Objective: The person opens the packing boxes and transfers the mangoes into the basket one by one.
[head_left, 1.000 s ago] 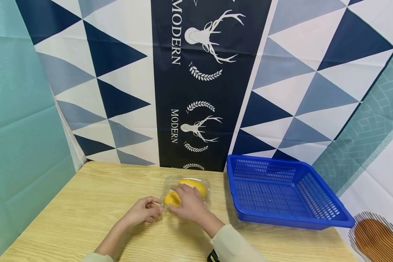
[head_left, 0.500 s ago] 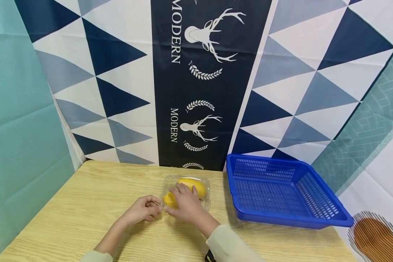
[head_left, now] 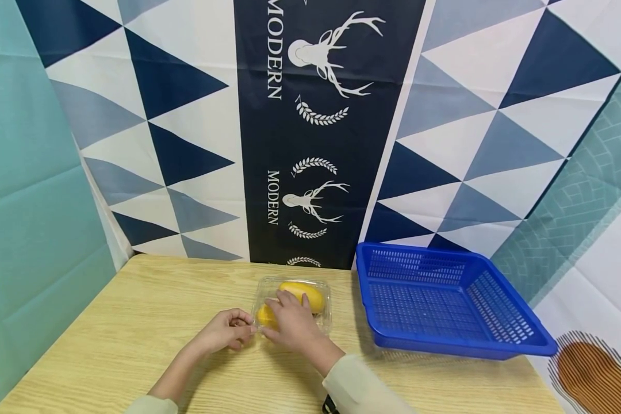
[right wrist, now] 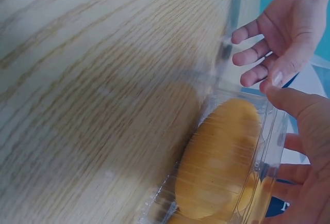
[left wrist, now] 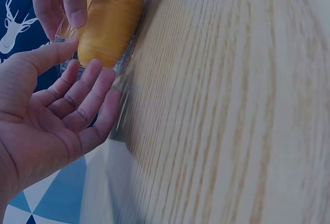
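A clear plastic clamshell box (head_left: 325,322) stands on the table in the head view, holding yellow mangoes (head_left: 310,297). My right hand (head_left: 296,326) lies over its lid with the fingers spread, the thumb reaching to the near left corner. My left hand (head_left: 227,330) is at that same corner, palm turned up and fingers loosely bent. In the left wrist view the left hand's thumb (left wrist: 54,54) is close to the right hand's fingers (left wrist: 75,7). The right wrist view shows both thumbs meeting at the box corner (right wrist: 276,113); any grip on the lid's edge is unclear.
A blue perforated plastic basket (head_left: 445,305) stands to the right of the box, near the table's right edge. The wood-grain table (head_left: 150,310) meets a patterned cloth backdrop (head_left: 202,132) at the back. A teal cloth (head_left: 31,201) hangs on the left.
The right hand has settled slightly left and lower over the box within the last second. The left hand stays at the corner. The box and basket stand where they were.
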The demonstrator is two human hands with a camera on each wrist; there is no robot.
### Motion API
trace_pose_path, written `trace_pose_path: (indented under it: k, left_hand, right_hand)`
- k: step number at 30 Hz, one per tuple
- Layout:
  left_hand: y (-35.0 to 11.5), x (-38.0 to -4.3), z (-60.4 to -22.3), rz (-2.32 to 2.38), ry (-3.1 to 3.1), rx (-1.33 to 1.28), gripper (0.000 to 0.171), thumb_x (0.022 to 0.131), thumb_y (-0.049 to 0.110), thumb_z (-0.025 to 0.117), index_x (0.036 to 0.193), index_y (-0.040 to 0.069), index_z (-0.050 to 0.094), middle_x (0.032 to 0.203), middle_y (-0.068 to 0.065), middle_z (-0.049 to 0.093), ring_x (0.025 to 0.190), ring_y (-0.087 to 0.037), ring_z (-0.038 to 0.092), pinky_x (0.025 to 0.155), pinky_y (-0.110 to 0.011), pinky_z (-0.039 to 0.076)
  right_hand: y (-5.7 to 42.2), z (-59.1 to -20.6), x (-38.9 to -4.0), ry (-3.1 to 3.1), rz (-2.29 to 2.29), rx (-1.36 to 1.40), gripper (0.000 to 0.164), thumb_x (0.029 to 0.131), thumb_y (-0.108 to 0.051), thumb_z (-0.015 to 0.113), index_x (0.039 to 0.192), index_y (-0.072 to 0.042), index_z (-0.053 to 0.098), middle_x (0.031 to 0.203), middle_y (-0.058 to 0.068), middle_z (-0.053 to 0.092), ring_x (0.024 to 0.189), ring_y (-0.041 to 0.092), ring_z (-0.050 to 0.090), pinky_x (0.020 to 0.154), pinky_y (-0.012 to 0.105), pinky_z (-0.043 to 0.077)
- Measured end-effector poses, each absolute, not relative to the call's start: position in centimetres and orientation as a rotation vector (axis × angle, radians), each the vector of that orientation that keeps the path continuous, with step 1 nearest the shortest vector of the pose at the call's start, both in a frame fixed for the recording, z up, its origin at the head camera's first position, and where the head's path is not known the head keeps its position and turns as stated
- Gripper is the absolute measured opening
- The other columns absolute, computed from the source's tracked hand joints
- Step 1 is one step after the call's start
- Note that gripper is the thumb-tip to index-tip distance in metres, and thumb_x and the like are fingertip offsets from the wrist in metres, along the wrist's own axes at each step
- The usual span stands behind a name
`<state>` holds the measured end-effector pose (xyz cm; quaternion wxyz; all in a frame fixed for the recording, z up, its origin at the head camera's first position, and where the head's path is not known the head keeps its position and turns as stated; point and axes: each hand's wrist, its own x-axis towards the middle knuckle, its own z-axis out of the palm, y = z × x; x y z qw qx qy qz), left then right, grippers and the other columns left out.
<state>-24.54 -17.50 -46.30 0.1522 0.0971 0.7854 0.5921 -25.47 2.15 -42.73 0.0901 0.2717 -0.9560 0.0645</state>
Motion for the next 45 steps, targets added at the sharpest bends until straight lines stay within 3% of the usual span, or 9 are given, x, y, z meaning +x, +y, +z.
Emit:
trace_pose_path:
  k: [45]
  left_hand:
    - [-17.5, -25.3, -46.8, 1.693, 2.243, 0.274, 0.033, 0.089, 0.023, 0.063, 0.101, -0.007, 0.056, 0.088, -0.009, 0.062, 0.08, -0.017, 0.063, 0.07, -0.035, 0.057]
  right_hand:
    - [1.9, -44.4, -25.6, -2.457, -0.516, 0.924, 0.048, 0.094, -0.048, 0.046, 0.129, -0.016, 0.056, 0.126, 0.014, 0.06, 0.117, 0.026, 0.058, 0.088, 0.052, 0.05]
